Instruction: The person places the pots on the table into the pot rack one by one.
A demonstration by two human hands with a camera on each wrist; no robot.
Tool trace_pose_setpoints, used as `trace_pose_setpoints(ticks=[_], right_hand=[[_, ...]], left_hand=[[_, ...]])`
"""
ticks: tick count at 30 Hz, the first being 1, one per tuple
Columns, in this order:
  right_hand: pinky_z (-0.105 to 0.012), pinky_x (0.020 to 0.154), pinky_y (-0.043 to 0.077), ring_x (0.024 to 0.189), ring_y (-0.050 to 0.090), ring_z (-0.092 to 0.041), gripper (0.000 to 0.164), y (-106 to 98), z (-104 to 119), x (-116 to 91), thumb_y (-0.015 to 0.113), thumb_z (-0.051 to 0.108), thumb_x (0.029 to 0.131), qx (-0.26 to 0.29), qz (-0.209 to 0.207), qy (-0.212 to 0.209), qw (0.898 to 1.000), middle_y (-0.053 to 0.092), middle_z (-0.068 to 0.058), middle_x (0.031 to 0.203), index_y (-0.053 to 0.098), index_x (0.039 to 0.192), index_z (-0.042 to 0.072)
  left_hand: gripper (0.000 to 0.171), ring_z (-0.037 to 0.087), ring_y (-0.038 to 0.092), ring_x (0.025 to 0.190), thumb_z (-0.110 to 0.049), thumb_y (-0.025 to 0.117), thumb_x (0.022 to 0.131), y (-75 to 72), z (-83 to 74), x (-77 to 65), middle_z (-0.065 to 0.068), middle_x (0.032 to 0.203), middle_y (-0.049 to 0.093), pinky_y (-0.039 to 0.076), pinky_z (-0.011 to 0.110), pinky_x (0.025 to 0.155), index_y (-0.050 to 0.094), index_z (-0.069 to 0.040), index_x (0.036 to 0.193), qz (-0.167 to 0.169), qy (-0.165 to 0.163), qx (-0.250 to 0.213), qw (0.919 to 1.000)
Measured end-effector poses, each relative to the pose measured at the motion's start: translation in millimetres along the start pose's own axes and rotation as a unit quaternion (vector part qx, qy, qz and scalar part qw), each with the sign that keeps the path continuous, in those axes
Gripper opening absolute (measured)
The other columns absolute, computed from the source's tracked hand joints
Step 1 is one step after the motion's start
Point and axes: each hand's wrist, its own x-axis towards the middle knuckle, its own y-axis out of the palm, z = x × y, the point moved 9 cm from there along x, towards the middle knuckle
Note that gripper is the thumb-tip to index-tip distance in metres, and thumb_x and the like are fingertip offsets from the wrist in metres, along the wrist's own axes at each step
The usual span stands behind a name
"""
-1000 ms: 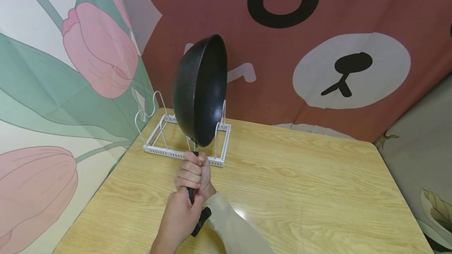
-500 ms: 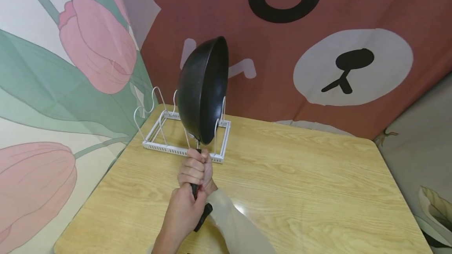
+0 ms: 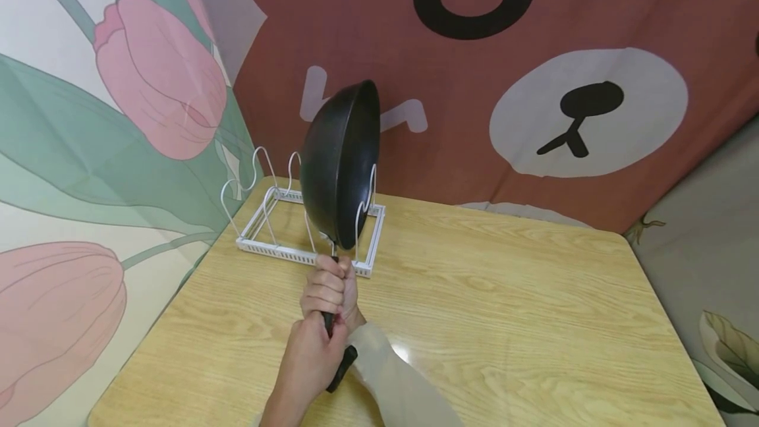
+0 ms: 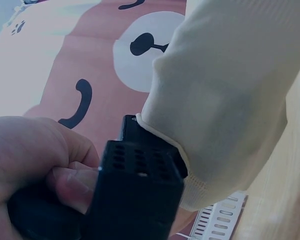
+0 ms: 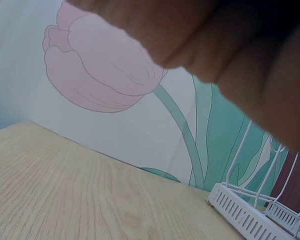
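A black wok stands on edge, its hollow side turned to the right, between the wire dividers of a white rack. Whether its rim bears on the rack's base cannot be made out. My right hand grips the upper part of the black handle, close to the pan. Lower on the same handle, my left hand holds on, its thumb along the top. In the left wrist view, the left hand curls round the dark handle end. Blurred fingers of the right hand fill the top of the right wrist view.
The rack stands at the back left of a wooden table. Its left wire loops hold nothing. Behind hangs a brown bear-print cloth, and a tulip-print cloth covers the left side. A black camera box sits on the sleeved wrist.
The wok has come down a little between the rack's wires and shifted slightly right. Both hands keep their hold on the handle.
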Motion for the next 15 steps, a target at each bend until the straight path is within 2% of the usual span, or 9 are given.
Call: trace_pose_setpoints(ticks=[15], right_hand=[[-0.016,0.039,0.035,0.035,0.030,0.000,0.026,-7.6,0.8,-10.2,0.055,0.020,0.088,0.001,-0.022,-0.012,1.000,0.032,0.013,0.044,0.037,0.069,0.023]], left_hand=[[0.026,-0.003,0.031,0.041,0.003,0.061,0.088,5.6,3.8,-2.0,-0.012,0.054,0.037,0.024,0.018,0.035,0.049,-0.012,0.072,0.016,-0.009,-0.007,0.9998]])
